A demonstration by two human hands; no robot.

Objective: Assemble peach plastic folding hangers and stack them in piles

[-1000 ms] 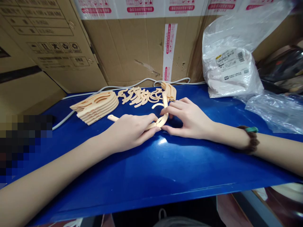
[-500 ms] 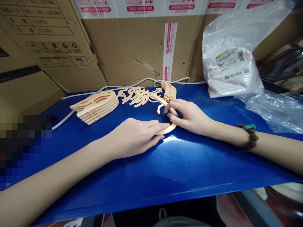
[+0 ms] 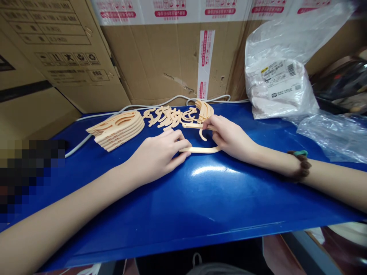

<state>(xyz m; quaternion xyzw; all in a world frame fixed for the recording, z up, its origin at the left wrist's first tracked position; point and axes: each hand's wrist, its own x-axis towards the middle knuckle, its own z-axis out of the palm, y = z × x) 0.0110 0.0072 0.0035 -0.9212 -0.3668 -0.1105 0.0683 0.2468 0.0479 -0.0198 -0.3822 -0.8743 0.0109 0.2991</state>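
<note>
A beige plastic clothes hanger (image 3: 200, 150) is held between both hands just above the blue table. My left hand (image 3: 164, 154) pinches one end of its curved lower bar between thumb and fingers. At the other side, my right hand (image 3: 231, 135) grips the hanger, its fingers covering the right part. A straight arm (image 3: 193, 125) points left from those fingers, and a small curved hook (image 3: 202, 135) hangs below it. Behind the hands lie a loose pile of beige hooks (image 3: 169, 116) and a short stack of beige hanger pieces (image 3: 205, 110).
A larger stack of beige hanger parts (image 3: 117, 130) sits at the left on the blue table (image 3: 183, 214). Behind it runs a white cable (image 3: 149, 105) along cardboard boxes (image 3: 160, 57). A clear plastic bag (image 3: 278, 84) with a label stands at the back right.
The hanger has been turned: its straight arm now points left and its hook downward. My left hand has shifted slightly left and away from me, still on the bar's end.
</note>
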